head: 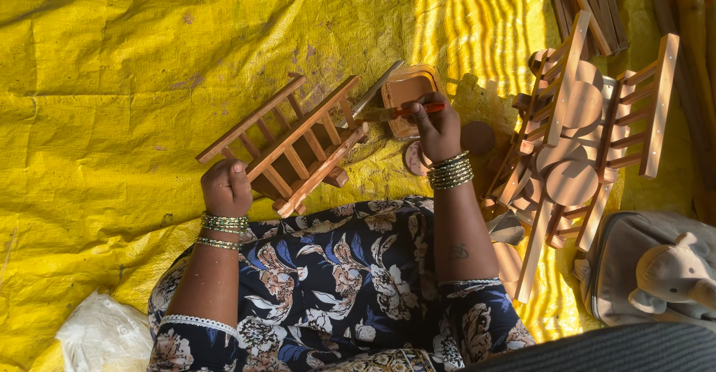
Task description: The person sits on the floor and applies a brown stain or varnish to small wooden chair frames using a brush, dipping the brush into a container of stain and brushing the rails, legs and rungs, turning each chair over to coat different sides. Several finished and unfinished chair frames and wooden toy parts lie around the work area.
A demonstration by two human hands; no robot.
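Rack pile (589, 118), discs beside right hand (436, 126).

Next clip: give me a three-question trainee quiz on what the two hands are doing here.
1. True or false: the left hand steadies the slatted wooden frame.
2. What does the right hand hold? A) red-handled brush B) hammer C) scissors
3. Fill in: the brush reaches over a small ____ of brown liquid.

Key: 1 true. 2 A. 3 container, lying on the yellow sheet.

bare wooden rack (294, 144), crinkled glossy plastic sheet (112, 66)
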